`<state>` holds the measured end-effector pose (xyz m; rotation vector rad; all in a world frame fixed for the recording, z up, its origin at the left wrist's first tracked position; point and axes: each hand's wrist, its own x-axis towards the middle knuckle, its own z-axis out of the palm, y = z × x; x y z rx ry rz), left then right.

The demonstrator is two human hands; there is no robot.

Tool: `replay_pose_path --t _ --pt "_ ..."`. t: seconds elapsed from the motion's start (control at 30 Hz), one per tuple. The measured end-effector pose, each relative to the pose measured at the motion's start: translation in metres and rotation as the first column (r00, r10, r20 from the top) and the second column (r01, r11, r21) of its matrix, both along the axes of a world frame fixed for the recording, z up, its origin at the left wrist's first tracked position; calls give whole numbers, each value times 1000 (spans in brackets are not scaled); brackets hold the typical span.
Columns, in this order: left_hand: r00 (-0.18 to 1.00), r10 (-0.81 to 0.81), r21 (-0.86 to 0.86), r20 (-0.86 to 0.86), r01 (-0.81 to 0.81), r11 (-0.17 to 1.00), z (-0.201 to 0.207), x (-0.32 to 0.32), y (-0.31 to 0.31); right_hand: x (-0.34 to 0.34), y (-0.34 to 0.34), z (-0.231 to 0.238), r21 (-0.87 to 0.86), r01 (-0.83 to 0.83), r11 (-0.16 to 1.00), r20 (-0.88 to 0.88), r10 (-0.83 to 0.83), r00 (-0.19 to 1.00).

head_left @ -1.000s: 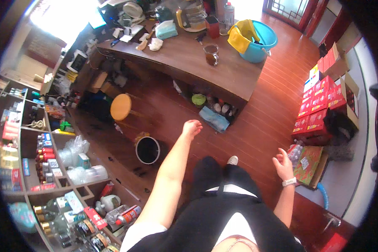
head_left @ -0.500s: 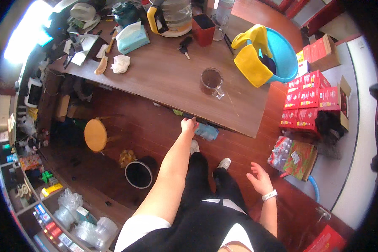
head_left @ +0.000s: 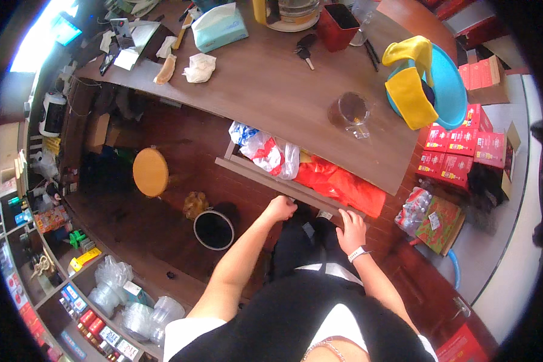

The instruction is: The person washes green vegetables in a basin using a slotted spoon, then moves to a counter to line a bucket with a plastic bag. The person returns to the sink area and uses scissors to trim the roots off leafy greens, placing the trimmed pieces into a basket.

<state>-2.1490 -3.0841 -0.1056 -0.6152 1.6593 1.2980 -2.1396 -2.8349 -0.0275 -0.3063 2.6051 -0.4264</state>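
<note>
A drawer (head_left: 247,173) stands pulled out from under the brown desk (head_left: 253,90). Inside it lie crumpled plastic bags (head_left: 265,152), white with red and blue, and a bright red plastic bag (head_left: 344,184) that fills its right part. My left hand (head_left: 280,209) is closed at the middle of the drawer's front board; its fingertips are partly hidden. On the right, my right hand (head_left: 351,230) rests its outstretched fingers at the top edge of the same board, thumb apart. A glass mug (head_left: 350,110) with dark contents sits on the desktop above the drawer.
On the desk are a blue basin (head_left: 449,90) with a yellow cloth (head_left: 411,96), a red square cup (head_left: 338,27), keys (head_left: 306,49), a tissue box (head_left: 219,29) and crumpled tissue (head_left: 200,68). A round stool (head_left: 150,172) and bin (head_left: 213,230) stand left; red boxes (head_left: 452,166) right.
The drawer has come out toward me, and its bags now show. My left hand has moved nearer my body with it. The right hand has come up and left to the drawer's front.
</note>
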Motion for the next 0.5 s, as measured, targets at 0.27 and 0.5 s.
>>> replay_pose_path --t 0.27,0.5 --pt "580 39 -185 -814 -322 928 52 -52 -44 -4 7 -3 -117 -70 991 216 94 972" --pt "529 -545 -635 -651 14 772 6 -83 9 -5 -3 12 -19 -170 985 366 165 916"
